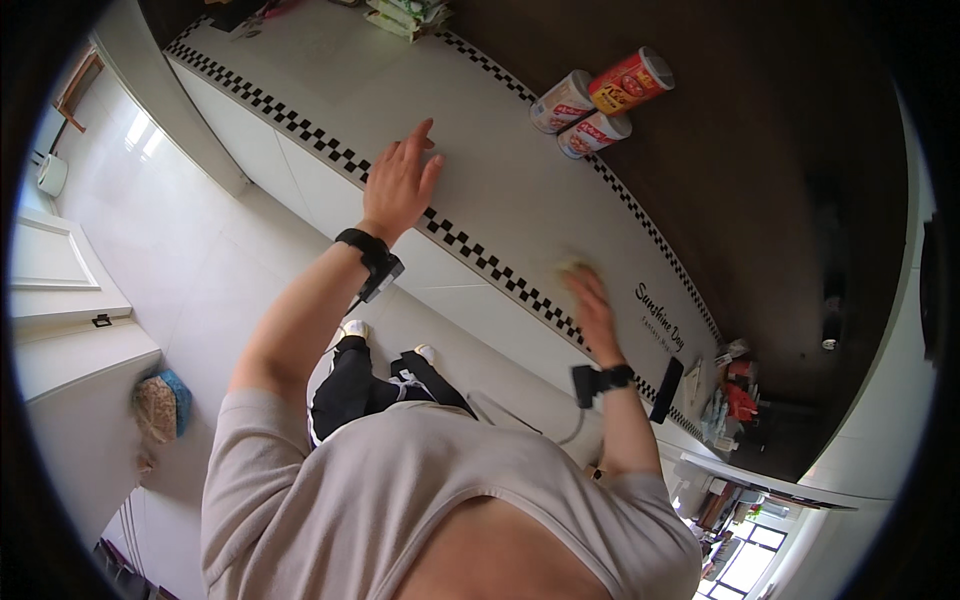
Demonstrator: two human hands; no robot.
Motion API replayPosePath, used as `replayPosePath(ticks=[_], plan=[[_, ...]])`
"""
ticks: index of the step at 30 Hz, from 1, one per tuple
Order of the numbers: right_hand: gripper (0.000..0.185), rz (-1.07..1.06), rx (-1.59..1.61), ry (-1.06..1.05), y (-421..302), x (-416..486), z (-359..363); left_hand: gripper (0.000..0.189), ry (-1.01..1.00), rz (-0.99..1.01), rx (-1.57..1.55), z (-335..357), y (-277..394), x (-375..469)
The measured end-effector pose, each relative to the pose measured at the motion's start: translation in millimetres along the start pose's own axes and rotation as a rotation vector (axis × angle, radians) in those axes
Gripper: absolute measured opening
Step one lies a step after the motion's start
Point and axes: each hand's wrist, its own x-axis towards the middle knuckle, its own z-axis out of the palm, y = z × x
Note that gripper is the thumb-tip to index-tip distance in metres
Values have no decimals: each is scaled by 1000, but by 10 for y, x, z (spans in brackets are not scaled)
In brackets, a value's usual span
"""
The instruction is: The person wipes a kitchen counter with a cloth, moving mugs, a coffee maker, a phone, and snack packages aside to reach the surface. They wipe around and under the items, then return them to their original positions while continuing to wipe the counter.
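My left hand (397, 180) is over the front edge of a long pale mat (487, 187) with a black checkered border, its fingers spread and nothing in it. Farther right, my right hand (592, 304) is over the same mat, blurred by motion. Under its fingertips shows a pale yellow cloth or sponge (576, 268), too blurred to name surely. Both wrists wear black straps with small devices. Beyond the hands, a red and yellow canister (628, 81) lies across two white and red canisters (562, 101) at the mat's back edge.
Green and white packets (409, 16) lie at the far left back. A black phone-like slab (667, 390) rests at the right end, near red and clear packages (739, 397). A dark panel (750, 187) rises behind. White cabinet fronts (450, 281) drop below the mat's front edge.
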Motion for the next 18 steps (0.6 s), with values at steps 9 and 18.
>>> replayPosePath(ticks=[9,18], plan=[[50,-248,-462,174,-212,1705,1076,49,178,-66,-319,-36,-15,-5],[52,-112,-493,-31,-432,120,965,48,384,82,11,-658,-828,431]])
